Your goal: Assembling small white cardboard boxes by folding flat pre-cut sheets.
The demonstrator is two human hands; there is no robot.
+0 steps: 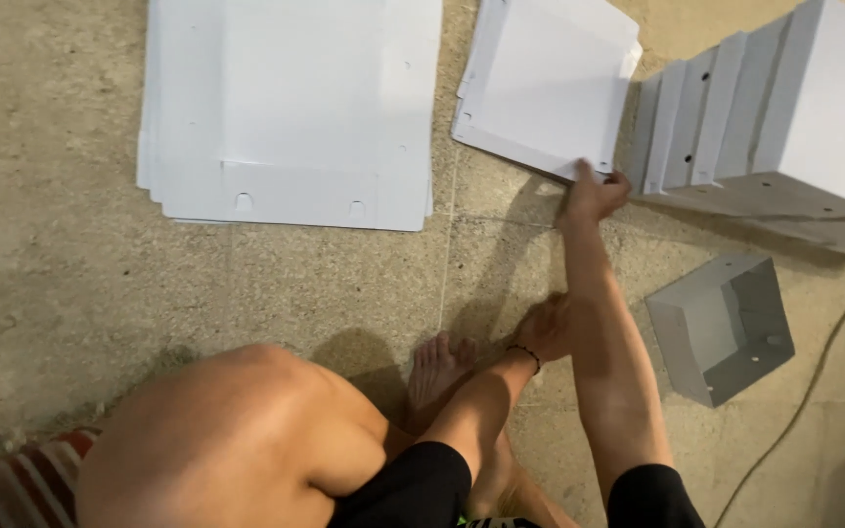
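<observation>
Head view: right hand [596,193] pinched near corner of small white sheet stack [545,83] on tiled floor [70,284]. Left hand [545,328] hung slack, holding nothing, by foot [437,367]. Risk: several sheets lift together, stack fans out w/ corner-only grip.

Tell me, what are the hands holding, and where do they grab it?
The right hand grips the near corner of the top white sheet in the smaller stack. The left hand holds nothing that shows; it hangs near a foot.
</observation>
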